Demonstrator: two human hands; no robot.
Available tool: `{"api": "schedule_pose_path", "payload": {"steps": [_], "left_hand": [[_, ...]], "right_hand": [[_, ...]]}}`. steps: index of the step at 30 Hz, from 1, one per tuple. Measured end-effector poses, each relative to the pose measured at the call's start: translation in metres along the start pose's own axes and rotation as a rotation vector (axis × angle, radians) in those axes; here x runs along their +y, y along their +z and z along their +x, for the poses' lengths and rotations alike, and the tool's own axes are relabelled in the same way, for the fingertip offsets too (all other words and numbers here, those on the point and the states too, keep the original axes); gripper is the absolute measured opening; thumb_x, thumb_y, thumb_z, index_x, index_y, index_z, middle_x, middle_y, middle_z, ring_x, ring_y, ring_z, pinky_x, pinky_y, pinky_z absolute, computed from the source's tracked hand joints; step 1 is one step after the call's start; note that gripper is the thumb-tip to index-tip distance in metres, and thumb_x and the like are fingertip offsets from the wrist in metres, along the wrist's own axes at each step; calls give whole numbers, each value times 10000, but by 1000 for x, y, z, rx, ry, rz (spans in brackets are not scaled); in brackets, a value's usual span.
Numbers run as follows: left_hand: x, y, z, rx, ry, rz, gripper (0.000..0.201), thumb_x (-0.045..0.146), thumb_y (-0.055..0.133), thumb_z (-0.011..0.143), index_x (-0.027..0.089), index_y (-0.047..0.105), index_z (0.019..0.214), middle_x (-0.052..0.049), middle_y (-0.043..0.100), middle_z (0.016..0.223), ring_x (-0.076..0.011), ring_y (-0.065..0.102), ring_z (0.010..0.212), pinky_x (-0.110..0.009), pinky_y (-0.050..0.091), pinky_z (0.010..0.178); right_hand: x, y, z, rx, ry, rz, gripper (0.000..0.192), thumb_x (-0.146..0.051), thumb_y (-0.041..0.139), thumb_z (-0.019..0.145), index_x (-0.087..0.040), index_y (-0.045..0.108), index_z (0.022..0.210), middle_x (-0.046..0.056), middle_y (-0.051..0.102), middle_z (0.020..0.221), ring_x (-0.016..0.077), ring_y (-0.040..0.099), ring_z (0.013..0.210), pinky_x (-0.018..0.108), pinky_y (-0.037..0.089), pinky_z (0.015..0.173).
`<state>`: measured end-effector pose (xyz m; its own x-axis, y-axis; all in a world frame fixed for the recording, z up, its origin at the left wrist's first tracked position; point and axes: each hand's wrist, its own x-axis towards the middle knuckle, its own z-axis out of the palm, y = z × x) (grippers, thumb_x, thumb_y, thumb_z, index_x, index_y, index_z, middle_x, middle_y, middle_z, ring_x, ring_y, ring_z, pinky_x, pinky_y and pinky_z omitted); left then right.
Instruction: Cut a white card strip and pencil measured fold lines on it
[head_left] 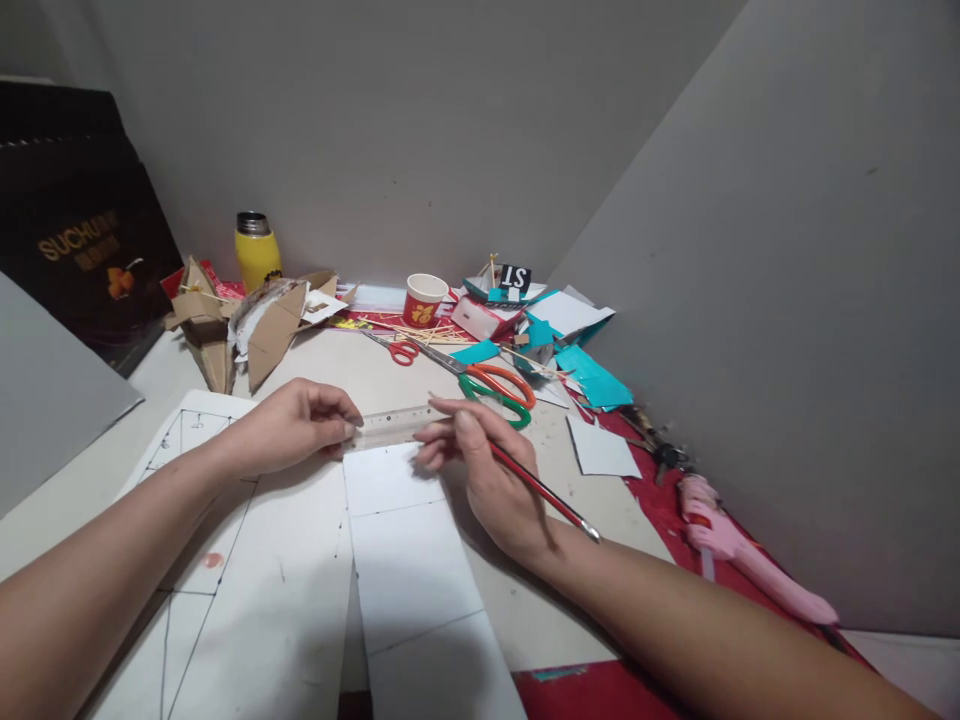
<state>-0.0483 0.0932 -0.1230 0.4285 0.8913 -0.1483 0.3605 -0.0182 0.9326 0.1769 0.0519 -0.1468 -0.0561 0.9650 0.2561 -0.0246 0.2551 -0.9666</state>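
Head cam: our left hand pinches the clear ruler, stiff but slippery-looking; right hand grips a pencil.

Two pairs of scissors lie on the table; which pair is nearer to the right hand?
The larger scissors with orange and green handles, beside the right hand; the small red-handled scissors lie farther back.

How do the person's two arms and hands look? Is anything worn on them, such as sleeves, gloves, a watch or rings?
Both forearms are bare up to the picture's lower edge, so no sleeves show. The left hand and the right hand wear no gloves. No watch, bracelet or band shows on either wrist, and no ring is visible on the fingers that can be seen. The fingernails look short and unpainted.
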Motion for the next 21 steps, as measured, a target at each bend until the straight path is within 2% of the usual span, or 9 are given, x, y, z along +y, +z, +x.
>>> {"api": "schedule_pose_path", "payload": {"steps": [2, 4, 7, 9, 11, 13, 15, 18, 21], "left_hand": [[2, -1, 0, 71, 8, -127, 142, 293, 653, 808, 152, 655, 821, 7, 639, 609, -124, 561, 563, -259, 435, 586], [4, -2, -1, 106, 17, -196, 162, 303, 680, 801, 146, 652, 833, 11, 637, 600, -110, 554, 537, -244, 429, 560], [6, -4, -4, 76, 8, -256, 212, 344, 701, 804, 150, 651, 875, -1, 666, 605, -123, 600, 541, -250, 467, 565], [6, -4, -5, 56, 13, -286, 239, 376, 704, 807, 158, 644, 885, -4, 672, 605, -137, 628, 552, -260, 492, 575], [7, -2, -6, 52, 20, -292, 262, 404, 699, 814, 158, 637, 880, -8, 670, 595, -141, 637, 551, -261, 498, 574], [7, 0, -6, 50, 18, -299, 287, 428, 699, 814, 154, 628, 865, -15, 669, 577, -143, 639, 538, -258, 497, 566], [6, 1, -5, 49, 14, -307, 311, 450, 704, 807, 152, 620, 844, -23, 667, 556, -146, 641, 525, -258, 500, 564], [4, 3, -5, 60, 21, -315, 333, 469, 716, 793, 152, 615, 817, -33, 672, 551, -146, 647, 522, -251, 499, 562], [2, 4, -6, 87, 39, -319, 350, 484, 716, 783, 150, 613, 809, -42, 671, 541, -152, 641, 494, -260, 504, 539]], "right_hand": [[-6, -5, 1, 54, -150, -136, 241, -350, 447, 992, -222, 630, 1082, 61, 740, 878, 189, 708, 780, 357, 565, 751], [-9, -12, 6, 61, -322, -333, 219, -308, 463, 986, -240, 616, 1126, 76, 741, 987, 227, 692, 962, 424, 517, 914], [-9, -24, 19, -22, -548, -711, 329, -300, 560, 931, -241, 573, 1255, 112, 679, 1194, 300, 563, 1212, 534, 363, 1075], [-8, -31, 29, -113, -615, -931, 443, -339, 628, 889, -210, 554, 1306, 141, 651, 1239, 345, 516, 1251, 593, 283, 1103], [-6, -36, 36, -209, -618, -1034, 495, -376, 672, 858, -177, 569, 1299, 162, 676, 1181, 361, 571, 1165, 594, 341, 1054], [-4, -38, 39, -303, -569, -1037, 462, -372, 676, 855, -169, 598, 1263, 158, 710, 1099, 339, 641, 1041, 519, 461, 940], [-3, -38, 38, -386, -496, -986, 383, -338, 642, 881, -183, 621, 1230, 132, 735, 1023, 298, 682, 936, 424, 522, 814], [-3, -35, 34, -448, -435, -888, 300, -301, 577, 915, -195, 647, 1187, 108, 741, 965, 251, 694, 845, 359, 526, 744], [-5, -27, 31, -490, -382, -822, 306, -303, 567, 920, -162, 645, 1180, 94, 731, 912, 219, 682, 786, 323, 523, 715]]}}
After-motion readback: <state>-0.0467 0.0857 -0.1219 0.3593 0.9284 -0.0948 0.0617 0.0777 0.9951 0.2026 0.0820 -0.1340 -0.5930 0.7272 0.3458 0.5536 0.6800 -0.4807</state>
